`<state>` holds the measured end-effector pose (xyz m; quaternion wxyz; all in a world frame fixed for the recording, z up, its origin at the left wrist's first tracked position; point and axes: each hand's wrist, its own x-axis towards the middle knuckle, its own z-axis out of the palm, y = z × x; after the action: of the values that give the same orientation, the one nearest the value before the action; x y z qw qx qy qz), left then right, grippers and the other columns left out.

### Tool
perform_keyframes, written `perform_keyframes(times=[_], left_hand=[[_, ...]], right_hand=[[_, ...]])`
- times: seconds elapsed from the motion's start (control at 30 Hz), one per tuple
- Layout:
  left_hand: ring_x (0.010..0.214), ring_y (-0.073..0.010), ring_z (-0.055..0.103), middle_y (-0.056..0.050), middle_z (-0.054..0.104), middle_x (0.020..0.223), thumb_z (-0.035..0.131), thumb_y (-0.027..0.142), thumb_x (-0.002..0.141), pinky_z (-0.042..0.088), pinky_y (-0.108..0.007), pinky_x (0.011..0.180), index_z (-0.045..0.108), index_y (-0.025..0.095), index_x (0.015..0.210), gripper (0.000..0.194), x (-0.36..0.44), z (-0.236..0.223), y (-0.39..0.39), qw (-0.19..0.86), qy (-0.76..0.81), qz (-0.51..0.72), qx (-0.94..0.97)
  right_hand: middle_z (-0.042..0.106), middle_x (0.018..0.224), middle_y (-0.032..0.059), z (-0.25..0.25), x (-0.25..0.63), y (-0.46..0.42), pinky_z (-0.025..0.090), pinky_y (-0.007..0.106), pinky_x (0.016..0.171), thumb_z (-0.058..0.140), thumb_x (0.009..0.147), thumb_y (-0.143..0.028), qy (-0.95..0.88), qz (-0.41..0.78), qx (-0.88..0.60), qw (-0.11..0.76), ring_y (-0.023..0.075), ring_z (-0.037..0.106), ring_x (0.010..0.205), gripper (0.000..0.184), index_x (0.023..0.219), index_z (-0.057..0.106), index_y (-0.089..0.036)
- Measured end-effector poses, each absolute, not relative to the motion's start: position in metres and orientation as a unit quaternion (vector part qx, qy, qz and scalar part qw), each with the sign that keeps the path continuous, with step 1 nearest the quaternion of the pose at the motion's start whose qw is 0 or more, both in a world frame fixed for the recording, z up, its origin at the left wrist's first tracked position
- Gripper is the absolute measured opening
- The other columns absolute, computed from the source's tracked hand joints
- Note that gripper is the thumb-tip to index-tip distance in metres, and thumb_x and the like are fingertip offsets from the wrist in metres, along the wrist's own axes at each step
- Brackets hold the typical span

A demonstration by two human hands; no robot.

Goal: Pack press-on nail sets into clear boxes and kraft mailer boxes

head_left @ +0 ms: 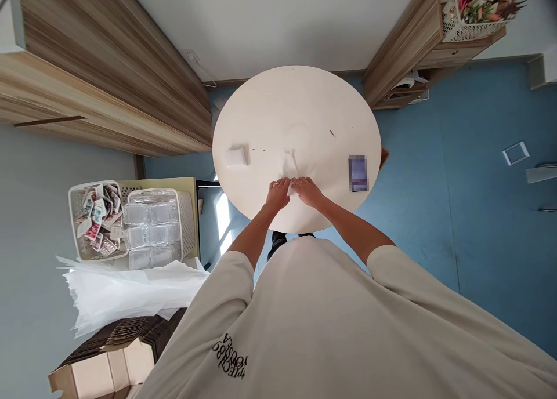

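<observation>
Close together at the near side of a round white table [296, 106], both my hands have their fingers curled inward. Between them is a thin white, tissue-like piece [290, 189]. My left hand [278, 192] pinches it from the left, and my right hand [307, 190] from the right. Just beyond the fingertips, pale, slightly see-through strips [289, 162] lie on the tabletop; whether they join the piece in my fingers is hard to tell. Farther left on the table sits a small white block-shaped thing [236, 157].
A pixelated dark rectangular item [358, 173] lies at the table's right. To my left stand a basket of small carded packs [99, 216], a basket of clear plastic boxes [152, 228], white sheets [130, 289] and folded cardboard [104, 364]. Wooden cabinets [130, 57] flank the table.
</observation>
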<state>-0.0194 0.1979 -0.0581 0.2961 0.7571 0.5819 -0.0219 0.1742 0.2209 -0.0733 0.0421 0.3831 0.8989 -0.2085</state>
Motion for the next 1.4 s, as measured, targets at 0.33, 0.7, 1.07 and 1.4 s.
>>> perform_keyframes(times=[0.33,0.7,1.07,1.4], left_hand=[[0.156,-0.0351,0.037,-0.016,0.039,0.17,0.059,0.01,0.085,0.031,-0.053,0.124,0.04,0.021,0.16,0.078,-0.02,-0.056,0.196,0.285,0.595,-0.037,0.75],[0.13,-0.0271,0.062,-0.009,0.066,0.142,0.046,0.02,0.097,0.04,-0.047,0.119,0.062,0.026,0.138,0.045,-0.03,-0.042,0.195,0.369,0.614,-0.007,0.698],[0.118,-0.0271,0.071,-0.012,0.072,0.131,0.04,0.023,0.106,0.057,-0.044,0.1,0.048,0.023,0.147,0.043,-0.017,-0.043,0.191,0.418,0.706,0.056,0.569],[0.144,-0.0318,0.053,-0.017,0.043,0.164,0.047,0.012,0.096,0.047,-0.05,0.118,0.045,0.021,0.158,0.063,-0.01,-0.052,0.162,0.379,0.693,0.065,0.61]], right_hand=[[0.062,0.146,0.0163,-0.068,0.165,0.232,0.042,0.046,0.106,0.061,0.088,-0.005,0.892,-0.216,0.392,0.064,0.0355,0.055,0.126,0.058,0.145,0.058,-0.016],[0.078,0.112,0.0108,-0.046,0.168,0.229,0.044,0.043,0.099,0.056,0.099,-0.023,0.854,-0.298,0.423,0.058,0.0299,0.068,0.106,0.033,0.13,0.065,-0.019],[0.07,0.128,0.0132,-0.062,0.163,0.232,0.055,0.039,0.087,0.045,0.109,-0.029,0.762,-0.366,0.535,-0.005,0.0267,0.068,0.107,0.038,0.145,0.057,-0.022],[0.061,0.136,0.0175,-0.085,0.147,0.242,0.058,0.044,0.087,0.056,0.1,-0.03,0.67,-0.371,0.638,-0.073,0.0308,0.066,0.105,0.047,0.145,0.05,-0.019]])
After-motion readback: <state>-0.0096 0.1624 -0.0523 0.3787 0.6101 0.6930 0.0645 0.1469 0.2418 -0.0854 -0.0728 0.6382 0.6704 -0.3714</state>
